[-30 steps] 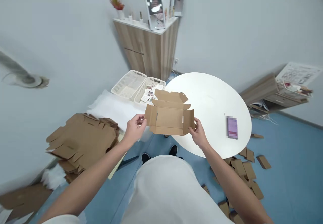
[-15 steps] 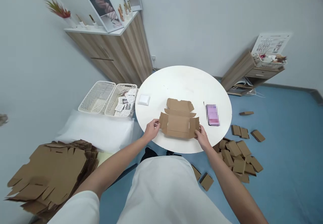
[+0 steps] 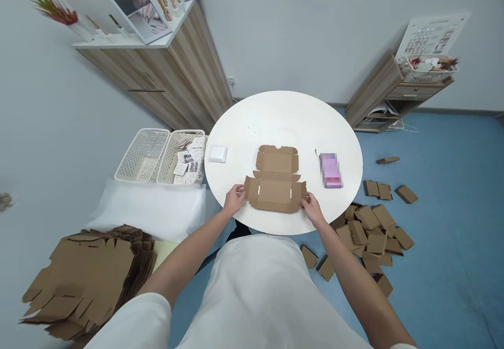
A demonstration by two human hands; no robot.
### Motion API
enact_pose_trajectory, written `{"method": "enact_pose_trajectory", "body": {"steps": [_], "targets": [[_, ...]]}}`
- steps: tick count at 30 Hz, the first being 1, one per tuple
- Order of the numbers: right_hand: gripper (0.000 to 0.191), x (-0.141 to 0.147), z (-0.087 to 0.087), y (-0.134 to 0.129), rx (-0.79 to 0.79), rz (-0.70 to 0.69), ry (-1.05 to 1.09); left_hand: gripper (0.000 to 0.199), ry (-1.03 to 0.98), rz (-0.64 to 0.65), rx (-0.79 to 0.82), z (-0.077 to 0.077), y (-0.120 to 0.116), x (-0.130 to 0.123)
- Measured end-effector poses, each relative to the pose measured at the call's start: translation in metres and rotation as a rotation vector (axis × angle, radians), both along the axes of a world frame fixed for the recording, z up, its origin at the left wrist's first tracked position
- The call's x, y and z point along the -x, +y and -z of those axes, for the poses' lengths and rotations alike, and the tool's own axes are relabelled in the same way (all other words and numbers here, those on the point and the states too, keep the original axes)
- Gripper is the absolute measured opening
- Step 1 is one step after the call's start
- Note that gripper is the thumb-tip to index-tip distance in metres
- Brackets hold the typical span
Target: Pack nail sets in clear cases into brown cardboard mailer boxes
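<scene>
An unfolded brown cardboard box [image 3: 274, 191] lies on the round white table [image 3: 291, 120] near its front edge, its lid panel flat toward the back and its side flaps partly raised. My left hand [image 3: 235, 200] pinches the left side flap. At the right side flap, my right hand [image 3: 312, 208] grips the cardboard with thumb and fingers. To the right of the box is a pink-purple pack [image 3: 331, 170], blurred in part. A small white packet [image 3: 218, 154] rests near the table's left edge.
Stacked flat cardboard blanks [image 3: 84, 273] are at the lower left. Two white baskets [image 3: 142, 155] stand left of the table, one holding cards. Many folded boxes [image 3: 368, 233] lie on the blue floor at right. A wooden cabinet [image 3: 185, 71] stands behind left.
The view has shifted slightly. The cardboard box now sits straighter on the table, its lid panel turned to the left. Both hands stay at its side flaps.
</scene>
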State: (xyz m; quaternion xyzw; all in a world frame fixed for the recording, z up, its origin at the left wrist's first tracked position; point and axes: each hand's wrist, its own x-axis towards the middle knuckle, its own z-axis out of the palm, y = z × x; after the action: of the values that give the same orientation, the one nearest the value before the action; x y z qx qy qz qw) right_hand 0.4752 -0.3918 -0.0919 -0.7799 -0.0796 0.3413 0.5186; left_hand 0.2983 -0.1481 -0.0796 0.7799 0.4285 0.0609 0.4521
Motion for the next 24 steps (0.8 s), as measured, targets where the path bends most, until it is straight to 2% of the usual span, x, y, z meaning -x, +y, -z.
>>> {"method": "enact_pose_trajectory", "body": {"steps": [3, 6, 10, 12, 17, 20, 24], "targets": [[0.055, -0.007, 0.000, -0.001, 0.149, -0.018, -0.224, 0.044, 0.051, 0.058, -0.174, -0.006, -0.004, 0.003], [0.062, -0.021, -0.008, 0.011, 0.275, -0.054, -0.467, 0.057, 0.133, 0.233, -0.437, -0.019, -0.013, 0.003], [0.049, -0.051, -0.019, 0.046, 0.266, -0.203, -0.526, 0.057, 0.216, 0.736, -0.587, -0.029, -0.027, -0.004], [0.045, -0.065, -0.018, 0.066, 0.226, -0.233, -0.478, 0.055, 0.258, 0.858, -0.613, -0.027, -0.031, -0.010], [0.038, -0.082, 0.000, 0.094, 0.121, -0.137, -0.127, 0.052, 0.342, 0.922, -0.595, -0.018, -0.032, -0.021], [0.031, -0.079, 0.007, 0.094, 0.132, -0.083, -0.151, 0.063, 0.361, 0.917, -0.622, -0.017, -0.030, -0.024], [0.030, -0.074, 0.004, 0.089, 0.105, -0.094, -0.207, 0.091, 0.416, 0.875, -0.653, -0.020, -0.024, -0.034]]}}
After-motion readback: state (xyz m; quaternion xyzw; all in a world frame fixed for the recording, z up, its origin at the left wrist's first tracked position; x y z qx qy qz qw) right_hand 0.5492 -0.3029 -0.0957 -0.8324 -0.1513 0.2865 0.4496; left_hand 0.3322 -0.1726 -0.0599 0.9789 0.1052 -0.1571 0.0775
